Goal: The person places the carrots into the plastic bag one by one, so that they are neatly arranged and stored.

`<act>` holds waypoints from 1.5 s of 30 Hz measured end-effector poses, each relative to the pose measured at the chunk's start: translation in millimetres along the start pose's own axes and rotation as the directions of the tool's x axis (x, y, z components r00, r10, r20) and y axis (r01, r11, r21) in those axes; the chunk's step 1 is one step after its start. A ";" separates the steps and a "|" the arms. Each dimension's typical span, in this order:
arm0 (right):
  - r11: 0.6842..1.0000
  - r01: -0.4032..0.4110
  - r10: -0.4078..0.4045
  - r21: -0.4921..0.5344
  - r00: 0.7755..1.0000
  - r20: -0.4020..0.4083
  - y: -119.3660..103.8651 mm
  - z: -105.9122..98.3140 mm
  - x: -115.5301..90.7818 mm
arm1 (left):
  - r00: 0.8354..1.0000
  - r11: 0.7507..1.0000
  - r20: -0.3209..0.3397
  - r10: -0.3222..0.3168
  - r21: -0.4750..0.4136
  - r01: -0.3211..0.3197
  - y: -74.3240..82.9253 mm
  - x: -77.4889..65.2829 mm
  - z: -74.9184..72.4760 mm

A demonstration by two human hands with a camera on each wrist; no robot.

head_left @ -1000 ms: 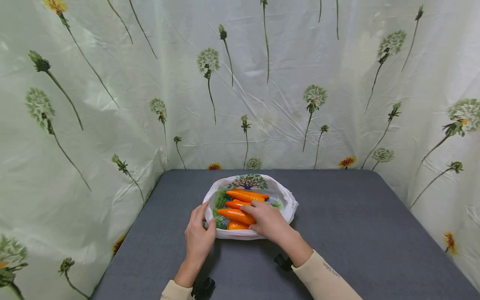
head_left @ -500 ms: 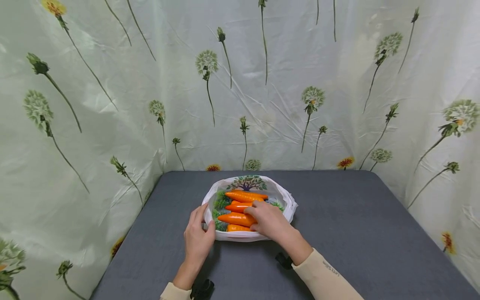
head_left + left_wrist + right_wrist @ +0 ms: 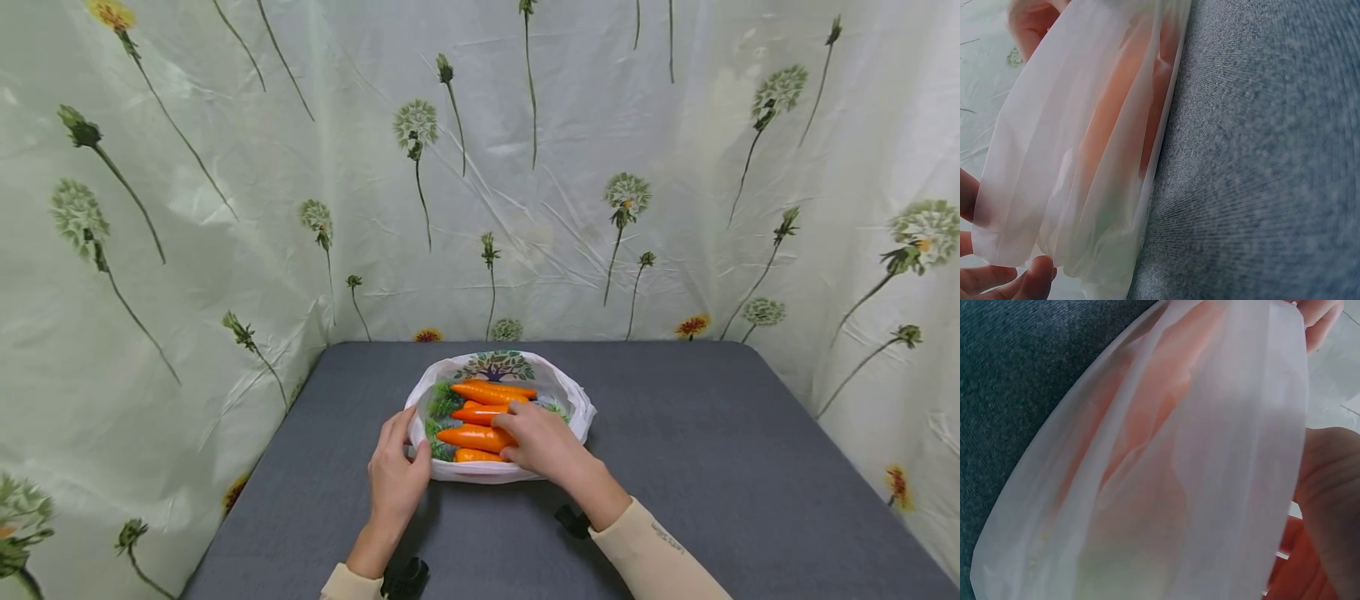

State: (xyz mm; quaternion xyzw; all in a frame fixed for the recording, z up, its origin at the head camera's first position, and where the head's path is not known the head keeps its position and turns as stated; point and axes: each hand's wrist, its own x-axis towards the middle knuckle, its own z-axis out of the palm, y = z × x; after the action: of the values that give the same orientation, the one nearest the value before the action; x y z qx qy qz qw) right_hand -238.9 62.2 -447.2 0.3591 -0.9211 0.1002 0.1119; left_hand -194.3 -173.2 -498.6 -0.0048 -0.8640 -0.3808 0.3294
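A white plastic bag (image 3: 491, 472) with rolled-down sides stands in the middle of the table, a printed tree on its inner back wall. Several glossy orange carrots with green tops lie inside, roughly side by side. My left hand (image 3: 399, 477) holds the bag's left edge, thumb at the front corner; the left wrist view has the thumb (image 3: 1038, 275) against the translucent plastic. Reaching over the front rim, my right hand (image 3: 546, 442) grips the thick end of a carrot (image 3: 468, 437), its tip pointing left. My palm hides that carrot's far end.
Other carrots (image 3: 491, 392) lie behind the gripped one, and another carrot (image 3: 474, 456) sits against the front wall. A dark grey table (image 3: 690, 450) extends on both sides. Behind it hangs a pale curtain (image 3: 555, 200) printed with dandelions.
My right hand has shifted slightly to the right, and more of the gripped carrot and its neighbour shows. The left hand stays at the bag's edge.
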 end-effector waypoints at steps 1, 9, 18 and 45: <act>1.000 0.001 -0.001 -0.003 1.000 -0.007 -0.1 -1.3 -0.7 | 1.000 1.000 0.003 -0.001 -0.001 0.001 0.6 0.3 0.3; 1.000 0.006 -0.007 -0.010 0.997 -0.081 0.0 -11.2 -9.2 | 1.000 1.000 0.014 0.000 -0.005 0.000 2.5 2.0 2.9; 1.000 -0.015 0.018 0.024 0.987 -0.158 0.6 -22.2 -22.3 | 1.000 1.000 0.012 0.002 0.000 -0.002 -0.9 -0.6 1.5; 0.993 -0.109 0.117 0.045 0.953 -0.279 23.1 -34.1 -55.6 | 0.996 0.998 -0.062 0.058 0.007 -0.058 3.4 3.3 -6.3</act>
State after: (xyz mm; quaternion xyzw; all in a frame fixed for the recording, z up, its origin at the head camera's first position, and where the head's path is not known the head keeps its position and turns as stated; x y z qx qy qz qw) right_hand -210.3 123.5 -432.5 0.2896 -0.9134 0.1699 0.2303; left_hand -192.5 -175.7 -491.4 -0.0173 -0.8539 -0.3689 0.3668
